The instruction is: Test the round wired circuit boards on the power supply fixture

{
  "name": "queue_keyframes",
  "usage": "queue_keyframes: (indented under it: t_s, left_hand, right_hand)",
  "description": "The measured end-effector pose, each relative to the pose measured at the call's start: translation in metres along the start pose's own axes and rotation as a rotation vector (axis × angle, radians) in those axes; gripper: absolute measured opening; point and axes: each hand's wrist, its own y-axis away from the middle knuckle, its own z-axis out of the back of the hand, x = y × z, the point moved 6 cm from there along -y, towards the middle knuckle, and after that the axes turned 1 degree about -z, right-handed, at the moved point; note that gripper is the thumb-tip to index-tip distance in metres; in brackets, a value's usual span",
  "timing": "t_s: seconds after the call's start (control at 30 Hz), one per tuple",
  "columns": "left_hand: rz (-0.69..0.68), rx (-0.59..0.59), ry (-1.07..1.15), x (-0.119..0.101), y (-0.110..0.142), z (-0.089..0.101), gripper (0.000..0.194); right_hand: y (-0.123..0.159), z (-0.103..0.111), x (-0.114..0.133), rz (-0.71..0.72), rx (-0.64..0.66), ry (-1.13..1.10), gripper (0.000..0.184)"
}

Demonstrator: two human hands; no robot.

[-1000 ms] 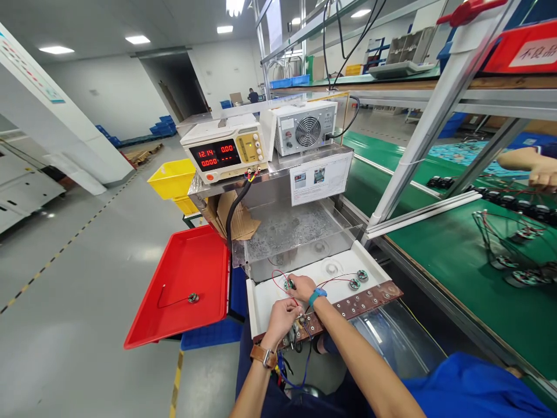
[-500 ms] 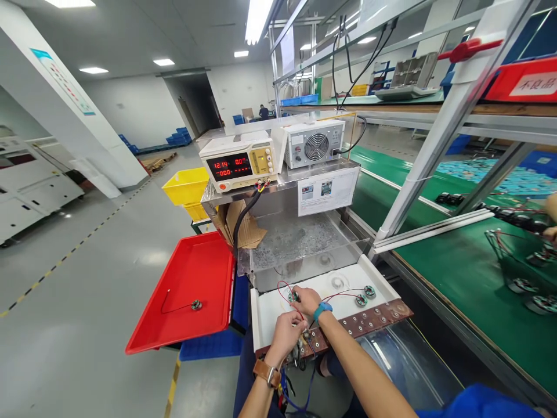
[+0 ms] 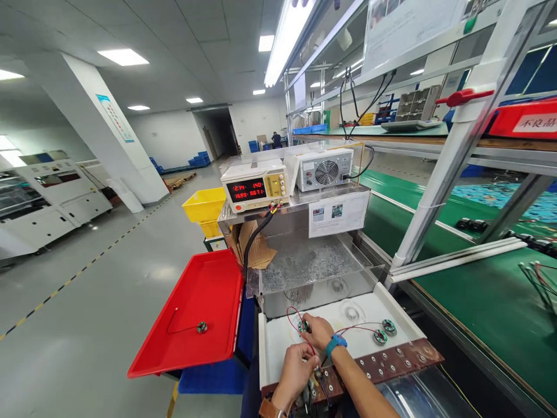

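Note:
My right hand (image 3: 319,332), with a blue wristband, is closed on a small round green coil part (image 3: 304,325) that lies on the white tray (image 3: 278,348). A red wire (image 3: 292,318) loops from that part toward my left hand (image 3: 296,367). The left hand is closed in a pinch on the wire's end, at the left end of the brown terminal strip (image 3: 385,362). Two more round coil parts (image 3: 380,336) with red leads lie on the tray to the right of my hands. The power supply (image 3: 255,186) above shows lit red digits.
A red tray (image 3: 195,302) at the left holds one coil part (image 3: 201,327) with a lead. A clear cover box (image 3: 313,270) stands behind the white tray, and a fan unit (image 3: 324,169) sits beside the supply. The green conveyor bench (image 3: 474,296) and its white frame posts run along the right.
The view has tilted up and my hands now sit lower in the picture, still on the same part and wire. The supply's red readout has changed from 12.14 and zeros to other figures.

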Motion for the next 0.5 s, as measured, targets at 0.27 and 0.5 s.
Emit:
queue_keyframes:
  t_s: [0.27,0.5]
  left_hand:
    - [-0.023,-0.001,-0.014,0.000,0.000,0.000,0.013]
    - [-0.065,-0.001,-0.022,0.001,-0.004,0.000,0.018]
  right_hand:
    - [0.000,-0.001,0.001,0.007,-0.006,0.011,0.028]
    - [0.004,0.011,0.012,0.031,-0.031,-0.014,0.028]
